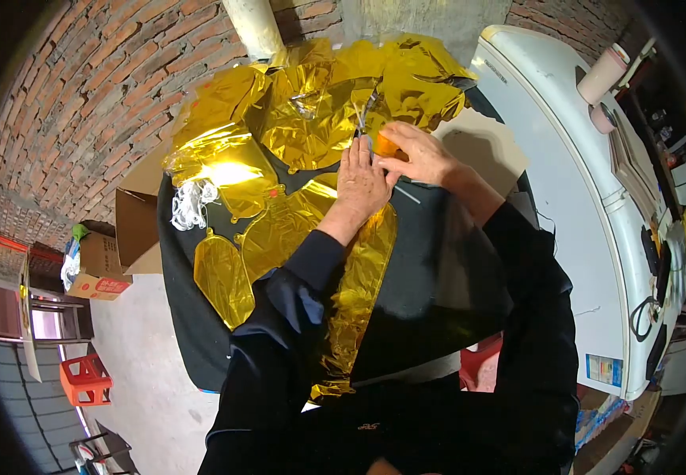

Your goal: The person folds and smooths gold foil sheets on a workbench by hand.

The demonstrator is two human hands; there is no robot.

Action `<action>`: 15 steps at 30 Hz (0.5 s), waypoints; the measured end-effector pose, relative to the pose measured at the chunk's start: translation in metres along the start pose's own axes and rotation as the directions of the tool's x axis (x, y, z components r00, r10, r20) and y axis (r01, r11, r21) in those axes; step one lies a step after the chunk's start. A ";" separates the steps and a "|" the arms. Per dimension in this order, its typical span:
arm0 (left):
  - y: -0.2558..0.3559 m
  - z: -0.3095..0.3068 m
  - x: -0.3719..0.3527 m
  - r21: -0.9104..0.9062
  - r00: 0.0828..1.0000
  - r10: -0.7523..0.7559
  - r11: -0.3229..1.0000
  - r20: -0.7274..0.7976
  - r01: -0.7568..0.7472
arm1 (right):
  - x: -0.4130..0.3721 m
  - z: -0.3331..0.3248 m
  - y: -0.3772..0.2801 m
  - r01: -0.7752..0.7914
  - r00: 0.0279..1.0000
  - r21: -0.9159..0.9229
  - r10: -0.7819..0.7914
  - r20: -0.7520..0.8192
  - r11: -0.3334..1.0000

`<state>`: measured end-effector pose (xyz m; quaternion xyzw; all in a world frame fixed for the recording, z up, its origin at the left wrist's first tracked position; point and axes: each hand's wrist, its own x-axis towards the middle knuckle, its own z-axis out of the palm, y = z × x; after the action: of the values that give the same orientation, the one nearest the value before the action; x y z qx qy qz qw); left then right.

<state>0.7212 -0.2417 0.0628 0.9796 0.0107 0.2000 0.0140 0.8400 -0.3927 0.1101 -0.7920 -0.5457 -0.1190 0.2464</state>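
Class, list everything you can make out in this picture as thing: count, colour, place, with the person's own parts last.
Foil pieces: several, gold, across the work surface
Black covering: one, black, under the foil
String bundle: one, white, left side
Pointed tool, kind unclear: one, greyish, beyond the left fingertips
Orange object: one, orange, in the right hand
Appliance: one, white, right
Cardboard boxes: at least two, brown, left
Stool: one, red, lower left
Pipe: one, whitish, top
Brick wall: reddish, behind
Far-right clutter: uncountable
Sleeves: two, dark, lower centre
Hands: two, left and right, centre
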 end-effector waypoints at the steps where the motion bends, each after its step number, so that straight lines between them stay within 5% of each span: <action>1: 0.000 0.000 0.001 -0.050 0.999 -0.008 0.999 -0.049 0.005 | 0.000 0.006 0.004 -0.005 1.000 0.016 0.004 0.014 1.000; 7: -0.002 -0.036 0.000 -0.259 0.965 -0.007 0.964 -0.262 -0.063 | -0.002 0.000 -0.009 0.019 0.990 0.120 -0.002 -0.140 0.993; 13: -0.009 -0.066 0.008 -0.389 0.942 -0.049 0.917 -0.333 -0.090 | -0.003 0.007 -0.012 -0.302 0.946 0.251 0.323 -0.043 0.920; 15: -0.008 -0.071 0.011 -0.382 0.928 -0.011 0.913 -0.372 -0.142 | -0.004 0.027 -0.003 -0.236 0.955 0.408 0.288 -0.071 0.882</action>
<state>0.7032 -0.2323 0.1315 0.9008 -0.0615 0.3775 0.2058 0.8332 -0.3807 0.0861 -0.7830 -0.4289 -0.0229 0.4498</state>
